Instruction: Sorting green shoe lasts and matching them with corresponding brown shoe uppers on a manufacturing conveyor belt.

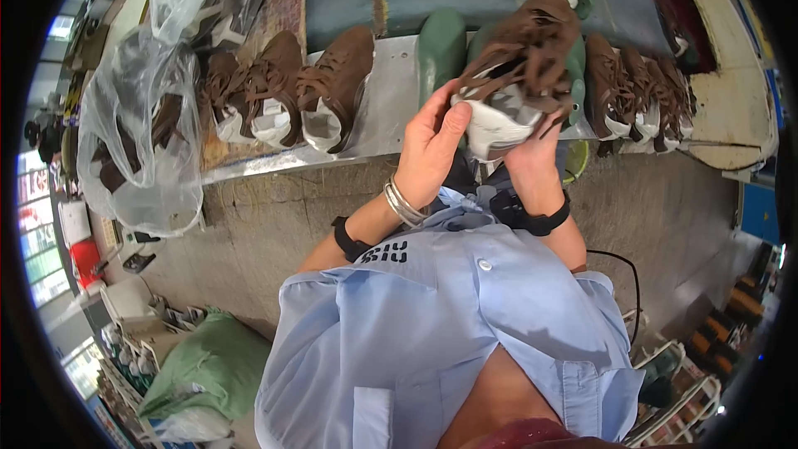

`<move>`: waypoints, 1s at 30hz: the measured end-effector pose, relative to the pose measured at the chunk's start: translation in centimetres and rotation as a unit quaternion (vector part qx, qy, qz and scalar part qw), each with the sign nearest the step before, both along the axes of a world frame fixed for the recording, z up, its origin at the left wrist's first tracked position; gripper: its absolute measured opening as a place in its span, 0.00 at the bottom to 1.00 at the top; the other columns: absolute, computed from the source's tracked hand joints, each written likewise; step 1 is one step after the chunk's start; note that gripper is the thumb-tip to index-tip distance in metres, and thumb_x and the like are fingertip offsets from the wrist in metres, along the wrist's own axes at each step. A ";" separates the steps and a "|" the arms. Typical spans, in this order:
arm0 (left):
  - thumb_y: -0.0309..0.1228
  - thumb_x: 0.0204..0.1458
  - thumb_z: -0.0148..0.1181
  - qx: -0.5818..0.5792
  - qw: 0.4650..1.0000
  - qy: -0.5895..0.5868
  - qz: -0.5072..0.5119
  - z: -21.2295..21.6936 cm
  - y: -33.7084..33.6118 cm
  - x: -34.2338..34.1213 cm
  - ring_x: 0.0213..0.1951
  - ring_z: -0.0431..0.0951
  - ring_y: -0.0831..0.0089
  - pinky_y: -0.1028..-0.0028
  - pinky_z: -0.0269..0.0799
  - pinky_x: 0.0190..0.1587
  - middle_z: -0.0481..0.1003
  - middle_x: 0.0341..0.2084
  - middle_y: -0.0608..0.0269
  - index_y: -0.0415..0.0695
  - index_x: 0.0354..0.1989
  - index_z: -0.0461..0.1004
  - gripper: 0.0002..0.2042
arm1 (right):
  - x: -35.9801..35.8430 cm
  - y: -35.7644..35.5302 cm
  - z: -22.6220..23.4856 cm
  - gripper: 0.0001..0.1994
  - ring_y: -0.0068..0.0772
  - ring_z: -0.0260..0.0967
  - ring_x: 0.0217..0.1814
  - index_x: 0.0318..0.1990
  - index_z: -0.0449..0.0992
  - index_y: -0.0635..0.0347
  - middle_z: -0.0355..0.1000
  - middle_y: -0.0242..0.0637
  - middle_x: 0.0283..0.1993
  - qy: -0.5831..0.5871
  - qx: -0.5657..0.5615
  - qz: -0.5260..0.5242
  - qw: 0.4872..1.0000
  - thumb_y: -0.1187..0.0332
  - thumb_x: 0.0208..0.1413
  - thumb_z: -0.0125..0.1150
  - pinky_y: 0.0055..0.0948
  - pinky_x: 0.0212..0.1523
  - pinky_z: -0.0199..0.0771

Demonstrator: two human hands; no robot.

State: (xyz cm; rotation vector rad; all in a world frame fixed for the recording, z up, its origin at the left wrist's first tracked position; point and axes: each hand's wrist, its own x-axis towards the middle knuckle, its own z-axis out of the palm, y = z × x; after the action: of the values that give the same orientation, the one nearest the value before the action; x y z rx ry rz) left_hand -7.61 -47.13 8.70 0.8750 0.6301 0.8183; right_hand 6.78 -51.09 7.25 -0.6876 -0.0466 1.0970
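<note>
A brown shoe upper (519, 54) with loose laces and a white-lined heel is held up over the bench's front edge. My left hand (434, 143) grips the left side of its heel, thumb on the white part. Around the right side and underneath, my right hand (536, 154) is closed on the same upper, with some of its fingers hidden. Just behind the upper, green shoe lasts stand on the bench, one of them (440, 50) plainly visible and the others partly covered.
Brown uppers (337, 87) line the metal bench edge (386, 112) on the left, and several more (611, 87) stand on the right. A clear plastic bag (141, 141) with uppers inside hangs at the left. Behind me lies a green sack (208, 366). A black cable (632, 283) loops at my right.
</note>
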 end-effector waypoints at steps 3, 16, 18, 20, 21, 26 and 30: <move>0.26 0.60 0.49 -0.001 1.000 0.013 0.022 -1.0 -0.1 -0.3 0.50 0.71 0.76 0.77 0.65 0.54 0.73 0.49 0.60 0.32 0.57 0.65 0.18 | 0.2 0.7 1.1 0.26 0.39 0.68 0.54 0.54 0.69 0.51 0.70 0.34 0.53 0.007 -0.013 0.044 0.999 0.42 0.60 0.45 0.44 0.55 0.70; 0.25 0.56 0.58 0.059 0.996 0.056 0.044 1.1 0.3 -0.4 0.37 0.74 0.81 0.80 0.69 0.42 0.76 0.36 0.66 0.37 0.43 0.72 0.08 | 0.6 0.2 -0.9 0.29 0.37 0.61 0.62 0.59 0.64 0.48 0.65 0.30 0.59 -0.057 0.008 -0.033 0.998 0.39 0.59 0.43 0.43 0.62 0.61; 0.25 0.56 0.58 0.042 0.997 0.047 0.037 0.8 0.6 -0.2 0.37 0.74 0.81 0.79 0.69 0.42 0.76 0.36 0.65 0.36 0.42 0.72 0.08 | 0.7 0.0 -0.5 0.29 0.36 0.61 0.61 0.58 0.64 0.49 0.65 0.29 0.59 -0.056 0.008 -0.040 0.998 0.39 0.59 0.42 0.42 0.62 0.60; 0.25 0.55 0.59 0.009 0.999 0.027 0.034 0.9 0.6 0.0 0.35 0.73 0.83 0.81 0.70 0.40 0.75 0.34 0.68 0.37 0.41 0.72 0.07 | 1.0 -0.3 -0.5 0.28 0.36 0.62 0.60 0.57 0.65 0.49 0.65 0.29 0.58 -0.050 0.017 -0.013 0.999 0.39 0.60 0.42 0.41 0.61 0.61; 0.25 0.55 0.59 0.009 0.999 0.027 0.033 0.8 0.7 0.1 0.35 0.73 0.83 0.81 0.70 0.40 0.75 0.34 0.68 0.37 0.41 0.72 0.07 | 1.2 -0.5 -0.9 0.28 0.35 0.62 0.60 0.57 0.65 0.49 0.66 0.28 0.57 -0.030 0.019 -0.007 0.999 0.40 0.60 0.42 0.40 0.62 0.61; 0.25 0.55 0.59 -0.035 0.999 0.007 0.030 1.6 0.9 0.0 0.35 0.74 0.82 0.80 0.71 0.41 0.76 0.34 0.66 0.36 0.40 0.73 0.07 | 1.6 -0.8 -2.0 0.25 0.33 0.61 0.60 0.57 0.63 0.49 0.65 0.28 0.57 -0.071 0.034 -0.048 0.996 0.42 0.62 0.41 0.38 0.62 0.60; 0.25 0.55 0.59 0.011 0.998 0.056 0.030 1.2 0.5 0.3 0.35 0.74 0.82 0.80 0.71 0.41 0.75 0.33 0.66 0.35 0.39 0.72 0.07 | 1.9 -0.5 -2.3 0.23 0.31 0.60 0.60 0.57 0.62 0.49 0.64 0.28 0.56 -0.100 0.034 -0.057 0.993 0.45 0.63 0.40 0.36 0.62 0.60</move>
State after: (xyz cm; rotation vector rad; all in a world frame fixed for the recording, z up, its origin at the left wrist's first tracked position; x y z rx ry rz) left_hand -7.29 -46.61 9.92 0.9296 0.7495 0.8354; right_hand 8.72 -51.59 4.90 -0.7287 -0.2135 0.9094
